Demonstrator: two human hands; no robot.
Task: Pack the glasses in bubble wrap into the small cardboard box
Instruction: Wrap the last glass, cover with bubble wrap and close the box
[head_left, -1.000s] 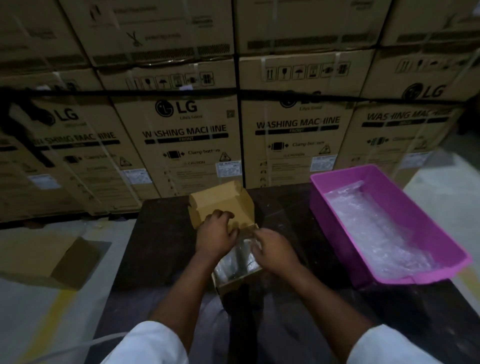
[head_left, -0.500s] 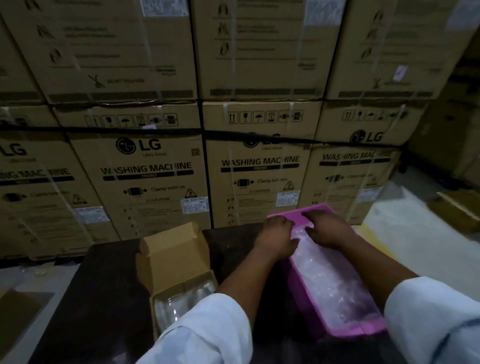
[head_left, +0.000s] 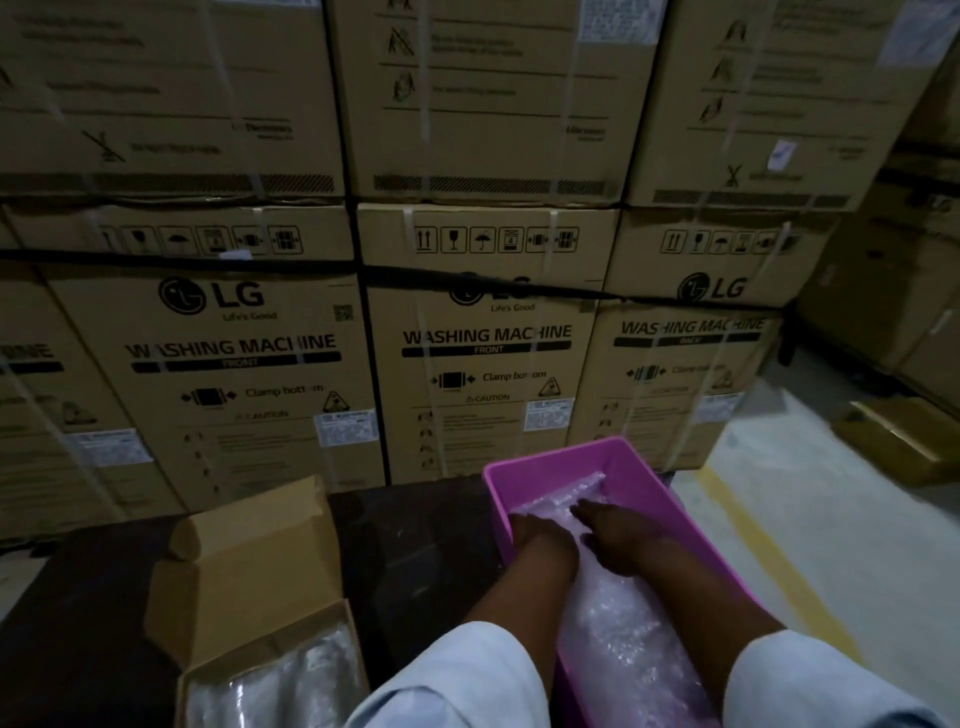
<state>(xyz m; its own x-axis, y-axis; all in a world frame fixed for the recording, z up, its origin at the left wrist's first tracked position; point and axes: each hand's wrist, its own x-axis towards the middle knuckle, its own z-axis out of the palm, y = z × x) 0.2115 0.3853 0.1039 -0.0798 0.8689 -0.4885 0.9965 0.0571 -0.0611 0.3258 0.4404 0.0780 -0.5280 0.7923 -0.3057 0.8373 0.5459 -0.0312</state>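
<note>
The small cardboard box stands on the dark table at the lower left with its lid flapped back. Bubble-wrapped glasses lie inside it. To its right is a pink plastic bin lined with bubble wrap. Both of my hands are down in the bin. My left hand presses into the wrap near the bin's left wall, its fingertips hidden. My right hand lies on the wrap beside it, fingers pointing left. Whether either hand grips the wrap is unclear.
A wall of large washing-machine cartons stands right behind the dark table. To the right there is pale floor with a yellow line and a low brown carton.
Both hands left the small box, went right to the far end of the pink bin, then drew back and sank lower into the wrap. The view has turned right and closer.
</note>
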